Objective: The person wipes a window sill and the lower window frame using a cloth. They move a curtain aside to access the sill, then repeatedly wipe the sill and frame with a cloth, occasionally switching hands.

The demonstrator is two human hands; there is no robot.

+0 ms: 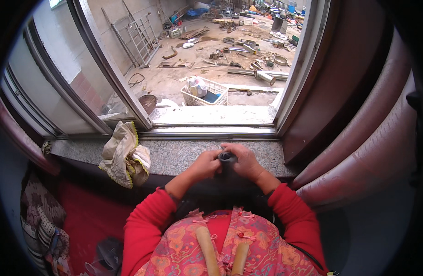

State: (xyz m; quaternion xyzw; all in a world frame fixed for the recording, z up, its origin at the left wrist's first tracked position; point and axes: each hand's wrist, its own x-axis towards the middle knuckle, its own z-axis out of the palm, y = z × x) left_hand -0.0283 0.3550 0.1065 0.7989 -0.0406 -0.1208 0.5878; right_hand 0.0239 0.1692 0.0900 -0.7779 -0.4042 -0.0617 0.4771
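Both my hands are raised at the inner edge of a speckled granite windowsill (177,155). Between them is a dark, soft-looking item (227,157), probably cloth, with a rounded, rolled opening facing up. My left hand (208,163) pinches its left side, thumb and fingers closed on it. From the other side, my right hand (246,162) curls around its rim. The item's lower part blurs into the dark area under the sill, so its full shape is hidden. A crumpled beige cloth (120,155) with yellow-green scalloped edging hangs partly over the sill to the left.
An aluminium window track (211,131) borders the sill, with sliding panes (52,86) at left. Reddish curtains (363,155) hang at right. Outside, a white plastic basket (206,100) stands near a yard strewn with scrap. A dark plastic bag (109,253) lies low at left.
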